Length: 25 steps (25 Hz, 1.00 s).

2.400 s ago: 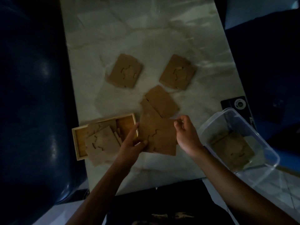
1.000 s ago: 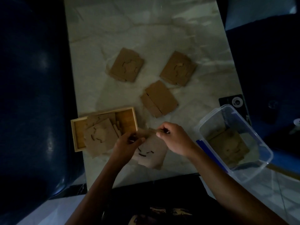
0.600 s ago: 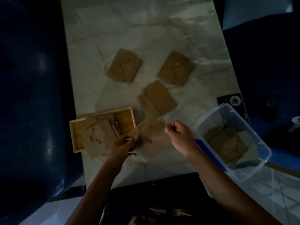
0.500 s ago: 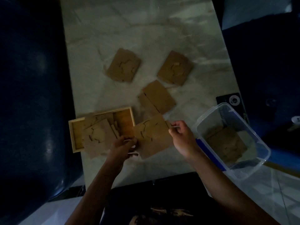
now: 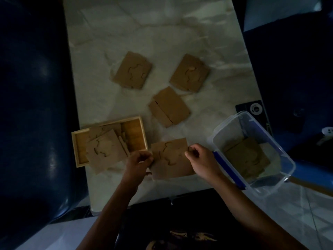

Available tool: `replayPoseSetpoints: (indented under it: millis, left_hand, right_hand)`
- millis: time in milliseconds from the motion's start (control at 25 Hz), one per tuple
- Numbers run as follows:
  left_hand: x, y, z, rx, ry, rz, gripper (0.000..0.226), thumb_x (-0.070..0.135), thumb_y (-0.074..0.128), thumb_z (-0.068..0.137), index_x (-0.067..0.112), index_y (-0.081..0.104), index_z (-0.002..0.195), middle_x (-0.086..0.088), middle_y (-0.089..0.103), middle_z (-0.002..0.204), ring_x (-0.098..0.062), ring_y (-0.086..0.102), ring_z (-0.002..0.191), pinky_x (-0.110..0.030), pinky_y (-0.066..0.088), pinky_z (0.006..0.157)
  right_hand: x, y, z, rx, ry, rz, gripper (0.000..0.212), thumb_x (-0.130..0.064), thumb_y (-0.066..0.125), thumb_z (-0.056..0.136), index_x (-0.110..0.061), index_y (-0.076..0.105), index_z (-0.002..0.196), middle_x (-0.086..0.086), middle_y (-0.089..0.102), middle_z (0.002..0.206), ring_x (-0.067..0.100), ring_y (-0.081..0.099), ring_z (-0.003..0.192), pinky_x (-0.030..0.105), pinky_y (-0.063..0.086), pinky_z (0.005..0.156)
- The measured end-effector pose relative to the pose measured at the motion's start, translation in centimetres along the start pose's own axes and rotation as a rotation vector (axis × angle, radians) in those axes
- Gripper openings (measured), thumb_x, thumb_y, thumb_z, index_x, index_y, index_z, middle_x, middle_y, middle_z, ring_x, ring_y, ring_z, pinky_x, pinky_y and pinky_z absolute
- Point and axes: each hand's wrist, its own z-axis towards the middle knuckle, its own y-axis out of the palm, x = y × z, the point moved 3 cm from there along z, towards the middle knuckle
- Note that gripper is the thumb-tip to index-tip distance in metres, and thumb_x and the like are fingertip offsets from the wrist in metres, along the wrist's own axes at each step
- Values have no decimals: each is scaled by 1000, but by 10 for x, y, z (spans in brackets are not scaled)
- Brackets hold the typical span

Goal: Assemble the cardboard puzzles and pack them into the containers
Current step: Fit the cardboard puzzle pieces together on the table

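An assembled brown cardboard puzzle [image 5: 171,158] lies near the table's front edge. My left hand [image 5: 137,162] pinches its left edge and my right hand [image 5: 201,160] pinches its right edge. To the left stands a wooden tray [image 5: 134,130] with another puzzle [image 5: 104,150] lying tilted across it and over its front rim. On the right a clear plastic container [image 5: 234,121] holds puzzles [image 5: 246,159] at its bottom and overhangs the table's corner.
Three more cardboard puzzles lie further back on the marble table [image 5: 144,24]: one at left [image 5: 133,70], one at right [image 5: 190,75], one in the middle [image 5: 169,106]. A dark blue sofa [image 5: 32,105] borders the left side. A black device [image 5: 251,109] sits behind the container.
Both hands lifted and turned the puzzle, then brought it down flat between the tray and the container. The other puzzles have not moved.
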Motion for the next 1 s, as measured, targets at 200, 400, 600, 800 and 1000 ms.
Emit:
replayPoseSetpoints:
  millis: [200,400,600,800,1000]
  left_hand:
    - [-15,20,-5,23,101,206,26,8,67,89,26,60,107,-2,66,98,-17,68,83,-18,52,55]
    - [-30,35,-7,189,221,429,22,20,74,86,28,63,103,1,68,90,-13,66,77,-26,55,59]
    - [-42,42,-4,217,318,610,40,21,75,83,17,59,119,-9,60,115,-23,62,92,-41,58,69]
    - [-46,43,-13,211,484,999,64,35,73,83,20,41,137,-12,45,140,-28,53,120,-40,53,87]
    - [-75,51,-29,-56,677,1256,80,37,58,91,16,15,156,-9,5,168,-27,10,153,-46,29,119]
  right_hand:
    - [13,6,-4,11,-74,-172,35,-30,60,98,-18,57,130,4,66,123,19,63,110,32,53,88]
    - [28,18,-1,-63,-167,-444,50,-35,56,98,-17,42,143,8,56,134,24,56,121,40,49,98]
    - [37,31,-1,-40,-222,-614,62,-37,55,97,-15,33,150,11,49,137,27,52,123,39,51,94]
    - [36,42,-14,28,-351,-867,73,-24,65,90,-9,31,152,21,44,143,33,53,117,41,53,88]
    - [41,67,-40,-132,-410,-963,83,-24,61,92,-7,13,158,22,-8,166,39,6,153,53,22,120]
